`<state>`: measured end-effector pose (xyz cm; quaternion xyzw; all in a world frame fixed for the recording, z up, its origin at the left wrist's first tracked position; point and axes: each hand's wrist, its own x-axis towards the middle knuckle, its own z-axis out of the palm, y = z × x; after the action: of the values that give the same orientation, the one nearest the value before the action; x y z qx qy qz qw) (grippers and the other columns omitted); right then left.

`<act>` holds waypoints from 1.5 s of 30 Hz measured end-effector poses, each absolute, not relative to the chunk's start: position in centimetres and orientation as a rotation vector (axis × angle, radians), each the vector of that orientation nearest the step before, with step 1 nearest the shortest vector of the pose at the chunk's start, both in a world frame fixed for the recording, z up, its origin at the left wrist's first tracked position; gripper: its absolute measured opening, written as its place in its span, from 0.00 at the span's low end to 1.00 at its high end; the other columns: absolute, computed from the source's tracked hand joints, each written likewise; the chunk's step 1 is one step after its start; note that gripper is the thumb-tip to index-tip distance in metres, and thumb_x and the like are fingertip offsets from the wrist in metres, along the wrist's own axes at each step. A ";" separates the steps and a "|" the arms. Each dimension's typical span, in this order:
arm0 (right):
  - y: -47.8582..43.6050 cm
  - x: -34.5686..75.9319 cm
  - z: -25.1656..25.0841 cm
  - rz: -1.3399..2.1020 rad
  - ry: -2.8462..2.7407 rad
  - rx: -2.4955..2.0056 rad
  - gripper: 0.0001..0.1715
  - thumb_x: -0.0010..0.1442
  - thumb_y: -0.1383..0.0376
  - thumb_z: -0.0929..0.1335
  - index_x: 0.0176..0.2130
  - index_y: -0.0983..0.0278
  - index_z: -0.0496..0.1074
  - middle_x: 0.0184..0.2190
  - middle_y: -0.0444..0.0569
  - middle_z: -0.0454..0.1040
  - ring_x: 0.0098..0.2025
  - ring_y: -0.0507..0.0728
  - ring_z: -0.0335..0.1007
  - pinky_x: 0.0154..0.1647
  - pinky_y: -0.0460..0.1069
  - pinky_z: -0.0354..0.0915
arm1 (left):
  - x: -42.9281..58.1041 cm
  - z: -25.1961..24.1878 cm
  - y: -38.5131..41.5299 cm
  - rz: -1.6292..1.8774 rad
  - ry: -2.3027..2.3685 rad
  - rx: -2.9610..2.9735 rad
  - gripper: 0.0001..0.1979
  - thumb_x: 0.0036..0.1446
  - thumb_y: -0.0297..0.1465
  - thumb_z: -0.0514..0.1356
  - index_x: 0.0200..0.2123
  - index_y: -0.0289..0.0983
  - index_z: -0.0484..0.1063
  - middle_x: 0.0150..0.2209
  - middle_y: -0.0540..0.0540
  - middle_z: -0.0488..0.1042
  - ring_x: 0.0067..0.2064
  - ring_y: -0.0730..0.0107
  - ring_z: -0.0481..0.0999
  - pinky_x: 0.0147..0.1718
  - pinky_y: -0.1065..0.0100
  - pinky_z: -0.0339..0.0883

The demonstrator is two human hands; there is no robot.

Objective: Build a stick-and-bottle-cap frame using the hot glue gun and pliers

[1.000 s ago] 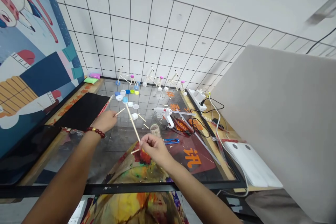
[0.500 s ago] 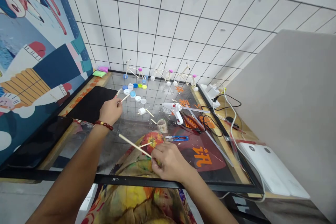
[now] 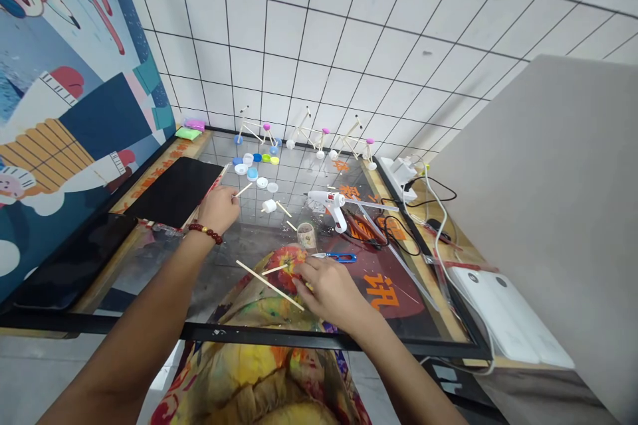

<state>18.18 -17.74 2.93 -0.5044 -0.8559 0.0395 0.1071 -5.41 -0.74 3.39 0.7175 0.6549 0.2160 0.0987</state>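
Observation:
My left hand (image 3: 218,208) pinches a short wooden stick (image 3: 243,190) over the glass table (image 3: 239,246), beside a black mat (image 3: 174,191). My right hand (image 3: 326,289) rests near the table's front, fingers curled at the end of a long wooden stick (image 3: 269,285) that lies flat on the glass. A shorter stick (image 3: 274,270) lies just beside it. Blue-handled snips (image 3: 335,256) lie just beyond my right hand.
Loose bottle caps (image 3: 255,168), a white glue gun (image 3: 329,202) and a small cup (image 3: 306,236) lie mid-table. Three stick-and-cap models (image 3: 304,136) stand by the tiled wall. A power strip with cables (image 3: 405,179) and a grey board (image 3: 548,212) fill the right side.
My right hand lowered the long stick from upright to flat on the glass. My left hand stayed by the black mat with its short stick. The camera tilted down slightly.

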 end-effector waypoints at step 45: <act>-18.3 17.3 0.8 -0.039 -2.181 -1.885 0.09 0.62 0.68 0.65 0.41 0.62 0.75 0.35 0.50 0.77 0.34 0.56 0.73 0.31 0.47 0.60 | -6.2 5.3 0.0 1.232 1.013 0.672 0.08 0.53 0.17 0.54 0.33 0.31 0.72 0.22 0.51 0.65 0.18 0.83 0.60 0.13 0.80 0.50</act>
<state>17.33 -18.25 0.83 -0.6485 -0.7501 -0.0134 0.1289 -6.23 0.01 5.26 0.2957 0.4455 0.5418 0.6485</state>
